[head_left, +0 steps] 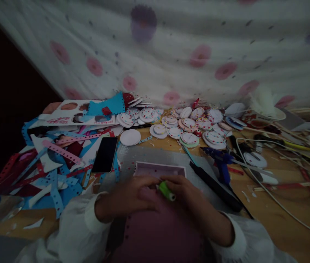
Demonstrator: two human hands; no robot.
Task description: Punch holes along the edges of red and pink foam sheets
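Observation:
A small green cylinder (166, 190) with a pale, hollow-looking end is in my right hand (185, 190), whose fingers are closed around it. My left hand (135, 195) is blurred; its fingertips reach to the far end of the cylinder and its thumb lies apart, lower down. Whether it grips anything I cannot tell. Beneath both hands is a pink sheet (163, 233) with dark holes along its left edge. Just beyond them shows the raised pink rim (160, 166) of a shallow box shape, on a grey mat (127, 155).
Paper scraps (52, 182) pile up at the left, beside a phone (105, 155). Dotted paper discs (189, 138) crowd the back. At the right lie a blue glue gun (223, 160), a black long-handled tool (215, 186) and a white cable (278, 206). A flowered curtain (166, 47) hangs behind.

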